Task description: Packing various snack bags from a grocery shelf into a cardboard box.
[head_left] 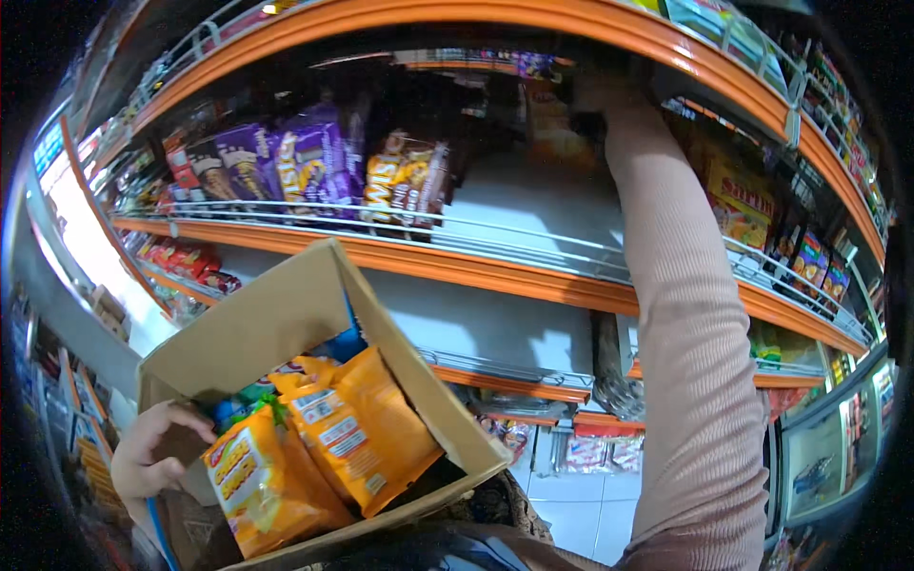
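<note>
A cardboard box (pixel 250 314) stands open and tilted in front of my body. My left hand (pixel 153 450) hooks over its left wall, fingers curled inside beside an orange snack packet (pixel 268 485). A second orange packet (pixel 364 428), its printed back showing, leans next to the first, and green and blue packaging lies behind them. My right arm stretches far into the middle shelf (pixel 535 203). Deep shadow there blurs my right hand (pixel 598 93), close to an upright orange packet (pixel 550 118); its grip cannot be made out.
Purple wafer packs (pixel 314 160) and brown-and-yellow packs (pixel 407 182) line the shelf's left part. Yellow packs (pixel 739 203) stand right of my arm. A wire rail (pixel 528 232) guards the orange shelf edge (pixel 514 275). Overhead runs another orange edge (pixel 457 11). A lower shelf (pixel 493 328) lies beneath.
</note>
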Action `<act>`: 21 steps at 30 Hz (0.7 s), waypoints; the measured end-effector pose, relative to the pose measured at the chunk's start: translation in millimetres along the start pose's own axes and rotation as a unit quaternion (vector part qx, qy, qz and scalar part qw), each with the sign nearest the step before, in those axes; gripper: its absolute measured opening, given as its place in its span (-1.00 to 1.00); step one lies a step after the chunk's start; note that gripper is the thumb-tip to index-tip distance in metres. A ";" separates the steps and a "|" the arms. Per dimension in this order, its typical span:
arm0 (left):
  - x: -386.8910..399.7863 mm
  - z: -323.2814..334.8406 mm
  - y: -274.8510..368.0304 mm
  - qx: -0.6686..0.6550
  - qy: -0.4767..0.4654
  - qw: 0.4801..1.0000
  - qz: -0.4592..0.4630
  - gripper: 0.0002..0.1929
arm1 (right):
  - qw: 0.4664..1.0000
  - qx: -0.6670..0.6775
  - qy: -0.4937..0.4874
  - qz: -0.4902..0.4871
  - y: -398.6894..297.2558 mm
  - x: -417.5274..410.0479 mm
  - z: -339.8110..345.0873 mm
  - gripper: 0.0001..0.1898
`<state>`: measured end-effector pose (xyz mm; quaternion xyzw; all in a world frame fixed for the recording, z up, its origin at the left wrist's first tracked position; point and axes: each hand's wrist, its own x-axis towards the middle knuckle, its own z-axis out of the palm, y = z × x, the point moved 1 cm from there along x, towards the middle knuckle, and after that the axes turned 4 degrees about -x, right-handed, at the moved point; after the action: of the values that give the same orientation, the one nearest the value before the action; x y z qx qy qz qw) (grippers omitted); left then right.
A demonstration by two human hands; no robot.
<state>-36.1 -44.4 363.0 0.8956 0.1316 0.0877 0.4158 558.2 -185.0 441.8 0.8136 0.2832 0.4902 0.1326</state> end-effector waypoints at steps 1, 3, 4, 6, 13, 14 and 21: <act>-4.7 -1.8 5.7 0.031 -0.024 0.999 0.005 -0.37 | 1.000 0.007 0.016 -0.004 -7.4 14.9 -16.4 -0.45; -7.5 -3.9 22.0 0.077 -0.038 0.996 -0.015 -0.33 | 0.981 0.098 0.149 0.070 -14.6 21.9 -14.9 -0.50; -6.1 -2.8 20.8 0.130 -0.058 0.990 0.021 -0.28 | 0.980 0.101 0.159 0.069 -17.4 24.5 -19.3 -0.50; -2.5 -2.8 10.2 0.180 -0.072 0.979 0.057 -0.23 | 0.948 0.189 0.241 0.090 -31.2 -2.7 -57.3 -0.53; -15.5 -0.4 -5.9 0.207 0.012 0.972 0.114 0.02 | 0.989 0.139 0.017 0.039 -27.3 -110.3 -213.8 -0.67; -17.8 0.1 -4.5 0.197 0.020 0.971 0.133 0.04 | 0.983 0.178 0.030 0.026 -24.2 -123.2 -235.8 -0.61; -17.2 -3.8 -17.5 0.176 0.052 0.959 0.215 0.20 | 0.835 0.437 0.104 -0.319 -61.0 -139.0 -334.7 -0.53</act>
<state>-56.3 -36.1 351.1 0.9562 -0.0291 0.1964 0.2152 195.9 -238.8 473.3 0.5956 0.7239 0.3275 -0.1177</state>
